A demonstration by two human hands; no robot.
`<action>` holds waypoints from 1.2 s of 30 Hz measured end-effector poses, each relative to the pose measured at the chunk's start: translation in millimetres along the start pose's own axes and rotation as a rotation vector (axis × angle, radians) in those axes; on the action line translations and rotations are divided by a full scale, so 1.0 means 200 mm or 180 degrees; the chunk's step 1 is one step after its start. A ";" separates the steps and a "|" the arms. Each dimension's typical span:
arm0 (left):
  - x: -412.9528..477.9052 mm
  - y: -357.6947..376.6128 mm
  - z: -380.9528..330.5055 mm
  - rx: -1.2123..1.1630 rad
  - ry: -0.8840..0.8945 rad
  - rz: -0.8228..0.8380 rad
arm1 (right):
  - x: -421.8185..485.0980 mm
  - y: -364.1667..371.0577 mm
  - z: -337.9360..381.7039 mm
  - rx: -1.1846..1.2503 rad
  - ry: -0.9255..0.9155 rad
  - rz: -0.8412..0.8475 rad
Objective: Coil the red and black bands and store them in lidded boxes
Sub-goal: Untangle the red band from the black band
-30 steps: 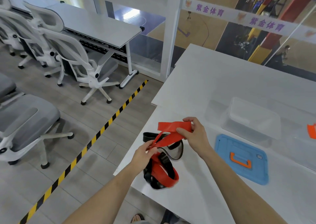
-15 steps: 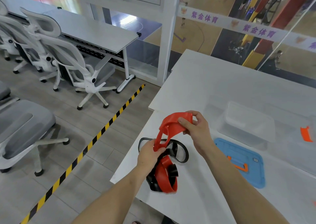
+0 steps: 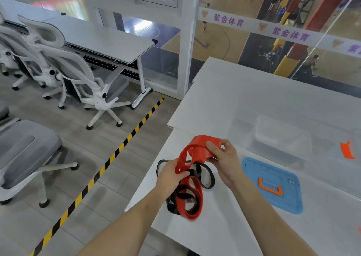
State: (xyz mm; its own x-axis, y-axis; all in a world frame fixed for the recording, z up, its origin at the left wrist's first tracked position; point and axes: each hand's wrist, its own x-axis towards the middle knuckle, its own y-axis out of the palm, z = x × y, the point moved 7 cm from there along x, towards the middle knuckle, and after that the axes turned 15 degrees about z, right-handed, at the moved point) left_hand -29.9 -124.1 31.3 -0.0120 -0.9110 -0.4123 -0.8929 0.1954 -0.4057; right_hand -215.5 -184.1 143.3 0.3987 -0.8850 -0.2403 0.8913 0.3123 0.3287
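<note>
Nearest the edge of the tabletop (image 3: 214, 236), the bottom loop of the red band (image 3: 198, 149) hangs down. It is mixed up with the black band (image 3: 212, 177), which lies on the tabletop under it. The left hand (image 3: 172, 174) pinches the red band near its middle, with its fingers curled round it. A bit farther on, the right hand (image 3: 224, 159) holds the top of the red band between thumb and fingers. There the band is rolled into a small round coil.

I think the job right now is rolling up the red band. To do it well, the right hand should turn the coil tight and flat, each layer on top of the last. The left hand should feed the loose part in slowly. The loose loop should come free of the black band first, or the black one may get dragged along.

Past the hands, a blue box lid (image 3: 289, 199) lies flat on the tabletop. Behind it stands a clear box (image 3: 281, 138) with no lid on. The coil should be rolled small so it fits inside.
</note>
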 end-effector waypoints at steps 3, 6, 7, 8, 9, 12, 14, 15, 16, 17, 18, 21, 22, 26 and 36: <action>-0.01 -0.02 -0.05 -0.0051 -0.0073 -0.0187 | 0.00 -0.01 0.00 0.0244 0.0044 -0.0057; -0.02 -0.06 -0.10 0.0054 -0.0128 -0.0339 | 0.00 -0.05 -0.01 0.0227 0.0093 -0.0097; -0.02 -0.07 -0.10 0.0110 -0.0149 -0.0375 | 0.00 -0.07 -0.02 0.0219 0.0107 -0.0106; -0.03 -0.09 -0.10 0.0124 -0.0159 -0.0415 | 0.00 -0.09 -0.02 0.0189 0.0118 -0.0110; -0.03 -0.10 -0.10 0.0074 -0.0183 -0.0439 | -0.01 -0.10 -0.03 0.0117 0.0128 -0.0104; -0.03 -0.12 -0.07 -0.0367 -0.0179 -0.0468 | -0.01 -0.15 -0.07 -0.0399 0.0262 0.0006; -0.03 -0.14 -0.05 -0.0650 -0.0109 -0.0527 | -0.03 -0.18 -0.12 -0.0873 0.0458 0.0171; -0.03 -0.14 -0.02 -0.0744 -0.0120 -0.0537 | -0.03 -0.19 -0.15 -0.1091 0.0572 0.0273; -0.03 -0.15 -0.01 -0.0834 -0.0131 -0.0541 | -0.04 -0.19 -0.19 -0.1282 0.0681 0.0363; -0.03 -0.14 0.01 -0.0927 -0.0148 -0.0529 | -0.04 -0.19 -0.22 -0.1425 0.0772 0.0426; -0.04 -0.14 0.00 -0.1026 -0.0140 -0.0504 | -0.04 -0.19 -0.24 -0.1553 0.0822 0.0463; -0.07 -0.12 -0.03 -0.1293 -0.0111 -0.0425 | -0.04 -0.18 -0.30 -0.1705 0.0839 0.0447; -0.08 -0.12 -0.04 -0.1376 -0.0133 -0.0441 | -0.04 -0.17 -0.31 -0.1736 0.0838 0.0450; -0.11 -0.11 -0.09 -0.1630 -0.0201 -0.0457 | -0.04 -0.08 -0.37 -0.1906 0.0925 0.0501; -0.08 -0.07 -0.20 -0.1789 0.0045 -0.0239 | 0.00 0.03 -0.50 -0.2251 0.0899 0.1127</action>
State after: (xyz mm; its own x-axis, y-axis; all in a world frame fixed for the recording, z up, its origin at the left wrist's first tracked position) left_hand -34.6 -126.6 77.5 0.0581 -0.9204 -0.3867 -0.9938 -0.0900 0.0649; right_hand -189.0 -148.3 53.9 0.6356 -0.6037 -0.4812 0.5911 0.7815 -0.1996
